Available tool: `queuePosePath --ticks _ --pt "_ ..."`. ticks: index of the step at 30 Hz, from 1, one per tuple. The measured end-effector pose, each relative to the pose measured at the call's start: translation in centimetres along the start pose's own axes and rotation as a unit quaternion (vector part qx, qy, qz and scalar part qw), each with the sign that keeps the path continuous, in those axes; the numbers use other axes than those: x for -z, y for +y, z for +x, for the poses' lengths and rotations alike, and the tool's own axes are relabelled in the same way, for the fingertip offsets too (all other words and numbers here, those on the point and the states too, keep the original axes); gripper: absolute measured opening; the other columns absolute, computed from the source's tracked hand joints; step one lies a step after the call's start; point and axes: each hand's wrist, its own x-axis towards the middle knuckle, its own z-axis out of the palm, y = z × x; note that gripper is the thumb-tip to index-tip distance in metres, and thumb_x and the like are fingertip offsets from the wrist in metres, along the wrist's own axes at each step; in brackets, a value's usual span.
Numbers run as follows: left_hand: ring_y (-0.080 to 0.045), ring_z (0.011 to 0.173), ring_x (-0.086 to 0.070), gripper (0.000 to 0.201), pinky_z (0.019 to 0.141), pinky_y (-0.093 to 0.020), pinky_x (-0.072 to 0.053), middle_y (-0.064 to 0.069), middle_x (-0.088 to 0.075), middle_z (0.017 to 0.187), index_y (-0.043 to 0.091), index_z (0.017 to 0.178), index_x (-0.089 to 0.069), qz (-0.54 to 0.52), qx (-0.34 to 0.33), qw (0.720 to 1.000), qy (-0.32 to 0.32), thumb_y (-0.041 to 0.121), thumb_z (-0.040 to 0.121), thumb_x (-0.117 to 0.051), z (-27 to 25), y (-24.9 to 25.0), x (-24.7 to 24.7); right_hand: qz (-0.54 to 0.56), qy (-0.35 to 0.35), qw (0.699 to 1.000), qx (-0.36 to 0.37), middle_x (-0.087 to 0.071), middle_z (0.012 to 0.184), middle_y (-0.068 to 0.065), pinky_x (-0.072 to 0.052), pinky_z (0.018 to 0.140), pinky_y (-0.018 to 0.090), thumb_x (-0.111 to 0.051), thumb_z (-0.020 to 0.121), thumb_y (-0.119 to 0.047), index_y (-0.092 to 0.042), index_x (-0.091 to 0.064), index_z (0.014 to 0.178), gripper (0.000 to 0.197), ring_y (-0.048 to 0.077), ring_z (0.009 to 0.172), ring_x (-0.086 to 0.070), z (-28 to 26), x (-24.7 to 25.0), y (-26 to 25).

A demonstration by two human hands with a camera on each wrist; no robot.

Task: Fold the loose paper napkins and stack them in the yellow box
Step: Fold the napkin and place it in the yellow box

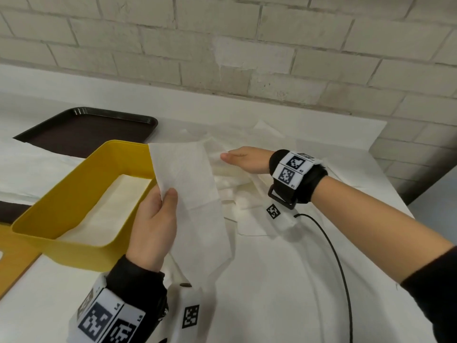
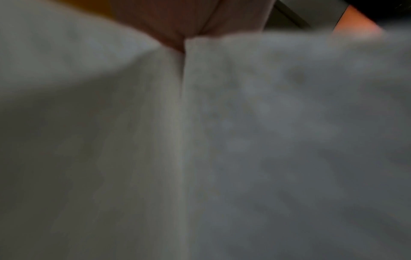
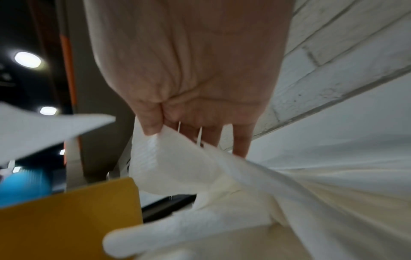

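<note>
Left hand (image 1: 154, 224) pinching a long folded napkin (image 1: 190, 191) upright just right of the yellow box (image 1: 74, 201), right hand (image 1: 247, 159) farther back pinching a sheet off the loose pile (image 1: 237, 184) on the bench (image 1: 284, 280).

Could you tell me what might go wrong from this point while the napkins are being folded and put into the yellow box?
1. The left hand pinches the long white paper napkin at one edge only; the hanging sheet could crease crookedly or tear.
2. The right hand pinches a napkin from the loose white napkin pile; neighbouring sheets may lift along.
3. The hanging napkin sits beside the yellow plastic box and could snag its rim.
</note>
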Motion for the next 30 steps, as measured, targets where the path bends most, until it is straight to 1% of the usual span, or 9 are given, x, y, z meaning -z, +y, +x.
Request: queuePosePath --ticks 2,4,6,12,14,16,19,25,30 --pt "-0.022 0.107 -0.06 0.026 0.096 -0.045 -0.046 0.002 -0.065 0.112 0.022 0.115 -0.056 -0.008 -0.004 1.0 0.001 0.014 0.099 -0.036 0.0 0.0 0.1 0.058 0.065 0.996 0.027 -0.057 0.113 0.007 -0.033 0.09 0.025 -0.035 0.099 -0.035 -0.001 -0.056 0.118 0.044 0.018 0.108 -0.05 -0.5 0.5 0.8" --pt "-0.021 0.111 -0.058 0.033 0.097 -0.045 -0.045 0.003 -0.061 0.119 0.023 0.127 -0.049 -0.009 -0.014 1.0 0.009 0.011 0.098 -0.037 0.1 0.0 0.2 0.144 0.152 0.976 0.058 -0.047 0.081 0.01 -0.033 0.073 0.027 -0.044 0.097 -0.026 0.015 -0.055 0.09 0.042 0.02 0.08 -0.044 -1.3 1.0 1.2" --pt "-0.019 0.115 -0.055 0.045 0.099 -0.047 -0.044 0.004 -0.055 0.127 0.03 0.135 -0.037 0.0 -0.036 0.999 0.02 0.006 0.096 -0.04 0.1 0.0 0.3 0.217 0.226 0.948 0.064 -0.052 0.082 0.012 -0.041 0.074 0.031 -0.048 0.096 -0.019 0.017 -0.056 0.09 0.037 0.019 0.077 -0.049 -2.3 1.6 1.5" --pt "-0.014 0.127 -0.046 0.08 0.106 -0.045 -0.039 0.004 -0.042 0.143 0.067 0.122 -0.024 0.038 -0.106 0.993 0.026 -0.005 0.092 -0.041 0.4 0.0 -0.1 0.347 0.326 0.875 0.089 -0.066 0.085 -0.002 -0.053 0.076 0.032 -0.046 0.096 -0.016 -0.019 -0.06 0.086 0.018 0.013 0.077 -0.065 -6.2 4.1 0.3" --pt "0.011 0.126 -0.037 0.068 0.11 -0.024 -0.031 0.022 -0.042 0.136 0.053 0.124 -0.036 0.079 -0.126 0.989 0.015 -0.006 0.092 -0.04 0.6 -0.2 -0.4 0.387 0.34 0.85 0.109 -0.066 0.089 -0.002 -0.053 0.082 0.031 -0.043 0.098 -0.014 -0.018 -0.058 0.091 0.017 0.012 0.08 -0.065 -7.2 4.6 -0.2" --pt "0.033 0.105 -0.035 0.054 0.095 0.003 -0.027 0.032 -0.045 0.119 0.04 0.12 -0.046 0.092 -0.128 0.987 0.004 -0.006 0.093 -0.038 0.7 0.0 -0.8 0.418 0.338 0.833 0.128 -0.066 0.09 -0.006 -0.053 0.08 0.027 -0.04 0.098 -0.014 -0.019 -0.056 0.094 0.018 0.006 0.079 -0.066 -8.1 4.8 -0.7" --pt "0.033 0.104 -0.037 0.047 0.085 0.01 -0.026 0.03 -0.048 0.12 0.037 0.115 -0.052 0.078 -0.134 0.988 -0.009 -0.004 0.094 -0.038 0.8 0.2 -1.5 0.454 0.324 0.819 0.137 -0.067 0.088 -0.008 -0.055 0.072 0.023 -0.039 0.099 -0.016 -0.02 -0.056 0.097 0.017 0.005 0.076 -0.067 -8.9 4.6 -1.2" --pt "0.02 0.111 -0.046 0.025 0.089 0.003 -0.035 0.03 -0.056 0.115 0.038 0.109 -0.056 -0.038 -0.123 0.99 -0.05 0.028 0.095 -0.038 -0.3 2.3 -3.7 0.365 0.328 0.867 0.089 -0.062 0.1 -0.003 -0.05 0.086 0.031 -0.039 0.099 -0.023 -0.023 -0.049 0.098 0.009 0.013 0.091 -0.062 -8.2 1.2 -2.1" --pt "0.005 0.115 -0.054 0.041 0.097 -0.017 -0.043 0.018 -0.064 0.118 0.027 0.122 -0.056 -0.079 -0.124 0.986 -0.084 0.045 0.09 -0.038 -0.8 2.5 -4.8 0.277 0.321 0.904 0.053 -0.054 0.112 0.016 -0.044 0.09 0.038 -0.031 0.1 -0.026 0.002 -0.043 0.108 0.031 0.028 0.099 -0.054 -7.0 -1.1 -2.0"
